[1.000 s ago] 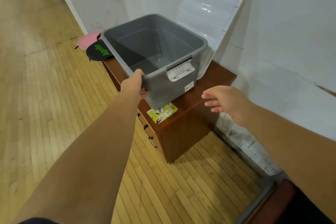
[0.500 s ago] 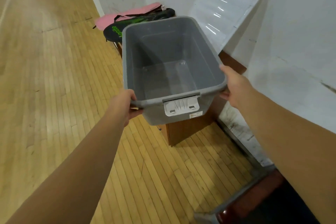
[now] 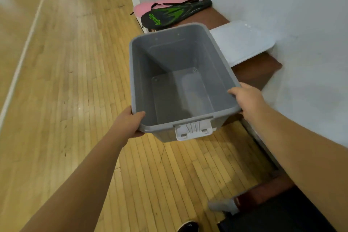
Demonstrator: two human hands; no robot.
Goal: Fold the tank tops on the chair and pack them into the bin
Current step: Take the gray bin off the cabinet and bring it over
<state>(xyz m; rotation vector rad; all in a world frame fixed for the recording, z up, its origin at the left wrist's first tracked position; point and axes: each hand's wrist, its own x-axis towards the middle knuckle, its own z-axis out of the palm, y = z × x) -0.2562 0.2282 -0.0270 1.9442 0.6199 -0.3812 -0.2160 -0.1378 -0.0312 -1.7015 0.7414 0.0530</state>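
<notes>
An empty grey plastic bin (image 3: pixel 169 73) with a pale latch on its near end hangs in the air over the wooden floor, just off the brown cabinet. My left hand (image 3: pixel 130 122) grips its near left corner, thumb over the rim. My right hand (image 3: pixel 246 98) grips the near right rim. No tank tops or chair are in view.
The brown cabinet (image 3: pixel 252 73) stands against the white wall with the clear bin lid (image 3: pixel 243 43) lying on it. A black racket cover (image 3: pixel 175 15) and a pink one (image 3: pixel 169 1) lie at its far end. A dark object (image 3: pixel 273 211) sits at the bottom right; a shoe tip (image 3: pixel 188 227) shows below.
My right hand took hold of the bin's rim. Both hands lifted the bin off the cabinet and drew it toward me. The lid, which leaned on the wall, now lies flat.
</notes>
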